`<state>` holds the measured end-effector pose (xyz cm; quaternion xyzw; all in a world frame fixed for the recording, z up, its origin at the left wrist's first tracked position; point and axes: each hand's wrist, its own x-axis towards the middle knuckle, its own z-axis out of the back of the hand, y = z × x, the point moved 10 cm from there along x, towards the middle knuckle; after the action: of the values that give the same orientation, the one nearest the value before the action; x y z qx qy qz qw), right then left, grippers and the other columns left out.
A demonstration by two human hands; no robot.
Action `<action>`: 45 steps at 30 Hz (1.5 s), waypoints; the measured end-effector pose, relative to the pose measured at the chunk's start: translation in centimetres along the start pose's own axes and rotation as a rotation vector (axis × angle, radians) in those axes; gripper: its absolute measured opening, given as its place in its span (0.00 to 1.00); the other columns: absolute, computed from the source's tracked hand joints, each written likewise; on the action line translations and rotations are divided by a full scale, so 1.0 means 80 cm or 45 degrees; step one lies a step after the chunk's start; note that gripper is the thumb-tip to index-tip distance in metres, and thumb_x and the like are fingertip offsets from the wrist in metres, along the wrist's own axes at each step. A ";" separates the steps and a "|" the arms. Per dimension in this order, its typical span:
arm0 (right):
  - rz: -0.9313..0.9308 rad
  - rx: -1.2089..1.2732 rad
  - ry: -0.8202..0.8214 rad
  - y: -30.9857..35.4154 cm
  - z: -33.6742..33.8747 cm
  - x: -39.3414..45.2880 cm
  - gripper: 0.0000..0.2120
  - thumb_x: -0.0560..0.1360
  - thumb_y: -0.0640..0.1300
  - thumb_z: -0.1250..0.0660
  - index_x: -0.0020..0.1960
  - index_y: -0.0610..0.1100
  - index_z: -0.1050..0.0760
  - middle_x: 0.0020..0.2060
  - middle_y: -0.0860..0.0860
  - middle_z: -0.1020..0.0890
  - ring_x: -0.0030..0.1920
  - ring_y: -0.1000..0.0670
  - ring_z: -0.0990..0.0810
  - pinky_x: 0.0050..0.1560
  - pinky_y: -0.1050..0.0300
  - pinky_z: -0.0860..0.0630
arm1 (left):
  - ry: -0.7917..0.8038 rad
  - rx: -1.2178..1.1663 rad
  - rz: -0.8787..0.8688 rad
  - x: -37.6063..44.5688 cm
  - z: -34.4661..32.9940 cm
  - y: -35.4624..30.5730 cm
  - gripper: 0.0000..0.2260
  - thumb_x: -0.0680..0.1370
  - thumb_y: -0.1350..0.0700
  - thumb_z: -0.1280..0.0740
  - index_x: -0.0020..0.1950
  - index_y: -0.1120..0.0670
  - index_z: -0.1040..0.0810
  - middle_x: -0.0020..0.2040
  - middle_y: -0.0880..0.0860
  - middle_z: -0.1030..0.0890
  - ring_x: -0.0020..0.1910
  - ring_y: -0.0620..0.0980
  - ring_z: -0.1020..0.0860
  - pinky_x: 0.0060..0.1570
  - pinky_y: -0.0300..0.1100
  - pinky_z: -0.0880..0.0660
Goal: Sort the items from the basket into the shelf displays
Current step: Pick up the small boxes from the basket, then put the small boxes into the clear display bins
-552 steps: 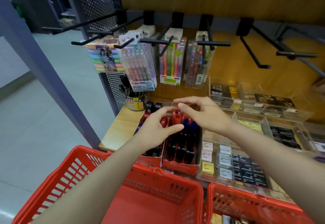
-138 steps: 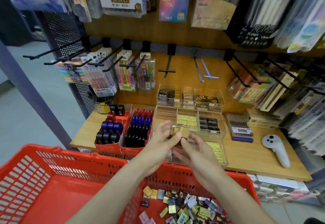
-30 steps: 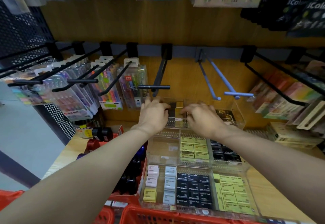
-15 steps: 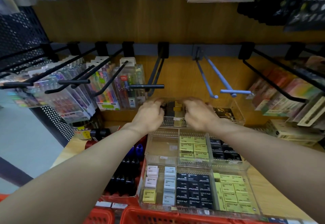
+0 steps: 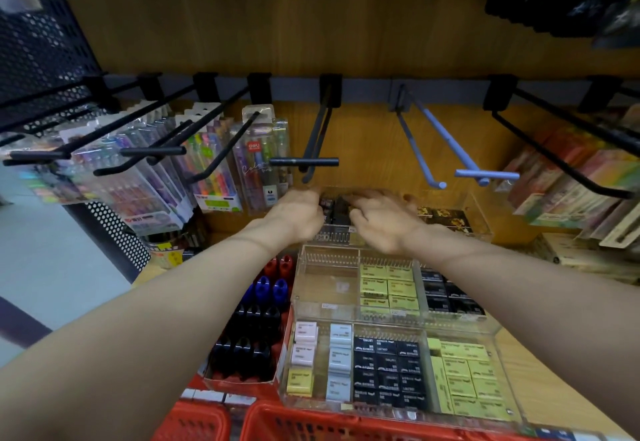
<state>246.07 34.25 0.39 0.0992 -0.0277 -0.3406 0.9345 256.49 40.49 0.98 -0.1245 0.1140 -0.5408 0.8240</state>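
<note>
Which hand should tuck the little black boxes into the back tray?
Probably the right hand: its fingers lie over the black boxes in the back tray. The left hand sits beside them.

- I see the red plastic basket (image 5: 346,423) only as a latticed rim along the bottom edge of my view, pressed up against the front edge of the shelf; its contents are out of sight.
- The clear display trays (image 5: 391,316) rise in three tiers from the shelf's front edge toward its back panel.
- The front tier (image 5: 460,381) holds flat rows of small boxed items: pastel ones at its left end, black in the middle, yellow-green at its right end.
- The middle tier (image 5: 325,288) has a bare left compartment, then yellow-green boxes, then black ones.
- The back tier (image 5: 446,215) holds small dark items (image 5: 337,212), blurred, near its left end, and black-and-gold boxes toward its right.
</note>
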 end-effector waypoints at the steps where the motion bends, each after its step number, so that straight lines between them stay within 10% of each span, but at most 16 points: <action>1: 0.023 0.030 -0.015 0.006 0.002 -0.002 0.22 0.81 0.52 0.53 0.72 0.56 0.32 0.73 0.53 0.33 0.73 0.46 0.38 0.70 0.32 0.47 | 0.005 0.003 -0.006 -0.003 0.000 0.001 0.12 0.81 0.60 0.42 0.64 0.58 0.28 0.60 0.61 0.23 0.58 0.59 0.24 0.58 0.51 0.26; 15: 0.021 0.046 0.158 0.037 -0.009 -0.005 0.22 0.82 0.49 0.51 0.73 0.56 0.33 0.75 0.53 0.34 0.75 0.45 0.40 0.71 0.30 0.53 | -0.040 0.114 -0.234 -0.055 -0.010 0.005 0.25 0.79 0.62 0.40 0.78 0.58 0.37 0.76 0.57 0.33 0.75 0.55 0.37 0.75 0.47 0.40; 23: 0.120 0.453 -0.339 0.015 0.033 -0.151 0.12 0.77 0.41 0.36 0.59 0.49 0.21 0.53 0.56 0.22 0.53 0.56 0.24 0.60 0.60 0.27 | -0.271 -0.022 -0.382 -0.163 -0.006 -0.051 0.14 0.77 0.61 0.36 0.62 0.56 0.21 0.59 0.53 0.23 0.59 0.53 0.28 0.61 0.48 0.30; 28: 0.064 0.376 0.051 0.017 -0.043 -0.281 0.10 0.73 0.39 0.31 0.53 0.47 0.17 0.45 0.53 0.16 0.44 0.56 0.20 0.48 0.68 0.27 | 0.217 -0.131 -0.219 -0.267 -0.085 -0.067 0.09 0.77 0.59 0.33 0.55 0.54 0.18 0.42 0.48 0.22 0.48 0.53 0.19 0.51 0.41 0.25; 33: -0.076 0.324 0.537 -0.018 -0.175 -0.396 0.09 0.75 0.39 0.32 0.53 0.47 0.18 0.45 0.53 0.15 0.46 0.53 0.18 0.49 0.62 0.26 | 0.811 -0.070 -0.098 -0.371 -0.230 -0.035 0.10 0.79 0.58 0.33 0.57 0.55 0.17 0.55 0.52 0.17 0.54 0.49 0.21 0.47 0.31 0.32; 45: -0.493 0.407 0.657 -0.114 -0.355 -0.498 0.17 0.77 0.44 0.31 0.65 0.46 0.25 0.56 0.48 0.18 0.46 0.49 0.16 0.48 0.52 0.18 | 0.945 -0.309 0.343 -0.421 -0.435 0.024 0.18 0.80 0.53 0.33 0.69 0.50 0.28 0.65 0.53 0.23 0.62 0.53 0.24 0.62 0.43 0.27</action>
<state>213.22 57.74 -28.61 0.3303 0.1755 -0.4665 0.8015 233.83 69.32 -30.66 -0.0011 0.4818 -0.4191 0.7696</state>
